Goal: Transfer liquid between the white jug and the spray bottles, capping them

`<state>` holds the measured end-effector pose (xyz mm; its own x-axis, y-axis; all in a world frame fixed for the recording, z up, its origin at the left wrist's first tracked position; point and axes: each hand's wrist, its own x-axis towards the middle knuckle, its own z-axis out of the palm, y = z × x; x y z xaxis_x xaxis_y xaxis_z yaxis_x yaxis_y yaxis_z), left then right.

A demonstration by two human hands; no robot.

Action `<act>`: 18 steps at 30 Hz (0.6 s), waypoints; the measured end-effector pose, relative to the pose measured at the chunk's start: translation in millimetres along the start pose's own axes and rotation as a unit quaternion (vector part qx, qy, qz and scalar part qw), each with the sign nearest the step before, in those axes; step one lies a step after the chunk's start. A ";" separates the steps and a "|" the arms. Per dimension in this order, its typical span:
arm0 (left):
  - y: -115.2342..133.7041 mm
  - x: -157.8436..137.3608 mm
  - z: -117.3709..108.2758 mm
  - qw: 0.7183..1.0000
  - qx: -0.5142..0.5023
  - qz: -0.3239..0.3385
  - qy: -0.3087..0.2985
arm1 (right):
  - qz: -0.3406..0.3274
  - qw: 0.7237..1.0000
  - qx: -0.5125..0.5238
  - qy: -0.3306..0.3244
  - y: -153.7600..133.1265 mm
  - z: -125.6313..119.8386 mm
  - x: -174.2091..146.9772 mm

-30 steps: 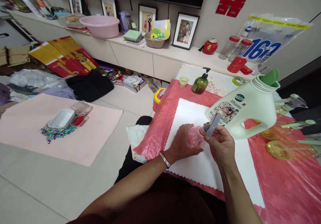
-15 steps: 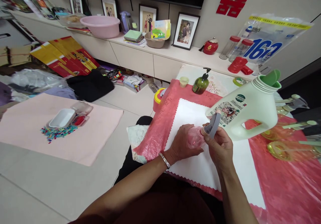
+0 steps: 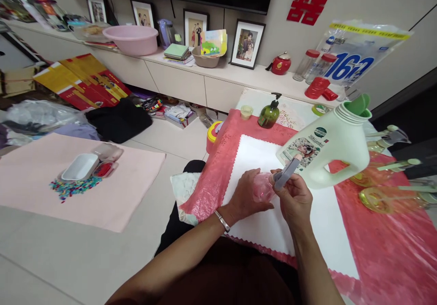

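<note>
Since half a second ago, the grey spray top point(image 3: 287, 174) has turned a bit in the fingers of the right hand point(image 3: 296, 201), and the whole view has slid a little because the head has moved. The left hand point(image 3: 243, 199) has stayed around the small pink bottle point(image 3: 262, 188).

Both arms reach forward from the person's body, and the hands come close together in front. The left arm slants in from the left, with a silver bracelet point(image 3: 222, 221) at the wrist. Its hand curls around the bottle, thumb on the near side and fingers on the far side. The right arm comes up from the lower right, and its thumb and fingers pinch the grey top.

The pink bottle is between the two hands. It leans over, with its neck toward the right hand. The grey top is at the neck, but I cannot tell how tight it is. All this is above the white sheet point(image 3: 327, 225), which lies on the red cover point(image 3: 385, 246) of the counter.

Just past the right hand is a big pale green jug point(image 3: 344, 145). Farther back is a green pump bottle point(image 3: 268, 115), with a little cup point(image 3: 246, 112) beside it.
</note>
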<state>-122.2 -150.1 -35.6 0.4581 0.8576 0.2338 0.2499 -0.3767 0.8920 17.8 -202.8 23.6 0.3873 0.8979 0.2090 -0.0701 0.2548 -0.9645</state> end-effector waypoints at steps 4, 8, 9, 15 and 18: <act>16.9 -13.7 -17.7 0.999 -0.023 0.035 0.018 | -0.001 1.000 -0.005 0.007 -1.3 4.9 -4.3; 55.7 -19.9 -37.4 0.988 -0.066 0.105 0.087 | -0.003 1.000 -0.013 0.016 1.4 9.6 -6.2; 64.2 -19.5 -40.0 0.987 -0.080 0.106 0.087 | -0.005 1.000 -0.016 0.017 2.4 10.1 -6.1; 83.9 -13.6 -31.6 0.985 -0.086 0.101 0.107 | -0.026 0.999 -0.027 0.031 5.7 14.5 -5.4; 86.1 -10.6 -22.5 0.986 -0.075 0.069 0.136 | -0.036 0.998 -0.024 0.048 6.3 19.9 -6.9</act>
<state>-124.8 -183.7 47.5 0.2289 0.8714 0.4338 0.0636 -0.4581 0.8866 -3.6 -200.3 19.3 0.4757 0.8390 0.2641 0.0046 0.2979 -0.9546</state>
